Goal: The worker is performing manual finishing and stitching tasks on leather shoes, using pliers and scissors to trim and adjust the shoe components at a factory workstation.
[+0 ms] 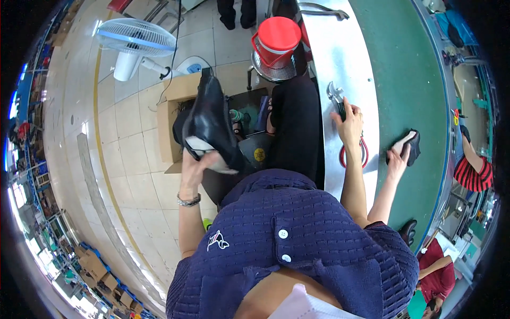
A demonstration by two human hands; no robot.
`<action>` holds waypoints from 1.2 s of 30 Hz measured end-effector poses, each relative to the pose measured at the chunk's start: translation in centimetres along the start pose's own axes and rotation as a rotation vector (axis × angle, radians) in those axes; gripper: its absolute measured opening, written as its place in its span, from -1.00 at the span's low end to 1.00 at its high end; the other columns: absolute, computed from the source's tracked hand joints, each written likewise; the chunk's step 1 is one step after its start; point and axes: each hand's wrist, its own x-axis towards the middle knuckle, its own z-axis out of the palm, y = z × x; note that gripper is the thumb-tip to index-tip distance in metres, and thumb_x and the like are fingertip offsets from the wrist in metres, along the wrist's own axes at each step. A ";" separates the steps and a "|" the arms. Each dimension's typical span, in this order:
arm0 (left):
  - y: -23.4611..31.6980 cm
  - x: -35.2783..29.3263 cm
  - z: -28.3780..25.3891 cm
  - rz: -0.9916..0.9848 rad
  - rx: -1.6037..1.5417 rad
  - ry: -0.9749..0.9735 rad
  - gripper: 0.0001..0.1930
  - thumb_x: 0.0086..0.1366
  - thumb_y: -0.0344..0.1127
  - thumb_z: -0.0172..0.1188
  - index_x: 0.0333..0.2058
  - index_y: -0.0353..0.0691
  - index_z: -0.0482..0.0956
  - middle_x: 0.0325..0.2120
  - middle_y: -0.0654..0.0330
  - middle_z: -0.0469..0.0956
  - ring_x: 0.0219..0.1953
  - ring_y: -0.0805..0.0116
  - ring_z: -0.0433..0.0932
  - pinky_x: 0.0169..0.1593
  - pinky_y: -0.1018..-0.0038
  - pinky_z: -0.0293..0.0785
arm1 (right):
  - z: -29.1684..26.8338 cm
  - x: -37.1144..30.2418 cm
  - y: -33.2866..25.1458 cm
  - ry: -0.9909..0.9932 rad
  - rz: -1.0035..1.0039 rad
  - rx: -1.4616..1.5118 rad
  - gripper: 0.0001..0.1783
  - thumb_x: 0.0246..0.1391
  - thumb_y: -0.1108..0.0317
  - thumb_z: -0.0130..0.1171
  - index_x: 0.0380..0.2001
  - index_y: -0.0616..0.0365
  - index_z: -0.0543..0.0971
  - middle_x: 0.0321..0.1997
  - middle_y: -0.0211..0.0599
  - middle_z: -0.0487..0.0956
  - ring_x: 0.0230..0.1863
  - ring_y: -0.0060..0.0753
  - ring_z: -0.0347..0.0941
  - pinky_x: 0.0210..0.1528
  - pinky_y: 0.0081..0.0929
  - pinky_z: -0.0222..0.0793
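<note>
My left hand (197,166) is closed round the opening of a glossy black ankle boot (208,114), which is slightly smeared by motion. The boot is raised at my left, toe end away from me, its pale lining showing beside my fingers. On the metal bench, my right hand (350,126) closes on the dark grip of steel-jawed pincers (334,93). Red curved handles (365,153) show on both sides of that wrist; whether they belong to the same tool is hidden. Beside them another person's hand (397,157) holds a black shoe (412,149) over the green belt.
An open cardboard box (166,127) stands on the floor beyond the boot, near a white fan (135,42). A red lidded bucket (279,36) rests on a metal stool. Another metal tool (324,10) lies at the far end of the steel bench (340,50).
</note>
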 end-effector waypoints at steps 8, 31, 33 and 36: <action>2.9 1.1 0.6 -0.319 0.149 -0.070 -0.44 0.15 -0.07 0.36 0.00 -0.30 0.42 -0.21 0.24 0.52 -0.21 0.50 0.47 -0.08 0.51 0.41 | -0.7 2.7 -0.8 -0.124 0.013 0.098 -0.45 0.13 0.24 0.11 0.21 0.06 0.37 -0.18 -0.07 0.52 -0.17 -0.11 0.48 0.01 -0.27 0.32; -1.5 7.4 4.5 0.362 0.234 0.201 -0.64 0.26 -0.30 0.13 0.02 -0.25 0.53 -0.22 0.01 0.60 -0.27 0.41 0.53 -0.17 0.53 0.40 | -9.9 -1.0 -24.1 -1.302 -0.053 0.743 -0.34 0.29 0.34 -0.04 0.36 0.19 -0.02 -0.33 -0.28 0.48 -0.28 -0.49 0.51 -0.24 -0.48 0.50; -1.8 7.6 4.3 0.345 0.187 0.197 -0.65 0.25 -0.32 0.14 0.01 -0.24 0.54 -0.25 0.03 0.61 -0.35 0.45 0.52 -0.24 0.54 0.40 | -9.7 -1.6 -23.9 -1.189 -0.239 0.649 -0.35 0.28 0.38 -0.04 0.37 0.12 0.00 -0.40 -0.36 0.47 -0.47 -0.56 0.46 -0.38 -0.55 0.45; -1.7 7.5 5.1 0.358 0.228 0.252 -0.67 0.23 -0.34 0.15 -0.02 -0.21 0.57 -0.33 0.07 0.63 -0.48 0.51 0.47 -0.34 0.57 0.37 | -8.3 -2.5 -22.3 -1.013 -0.375 0.556 -0.35 0.26 0.41 -0.01 0.35 0.15 0.04 -0.43 -0.35 0.47 -0.50 -0.55 0.45 -0.39 -0.56 0.44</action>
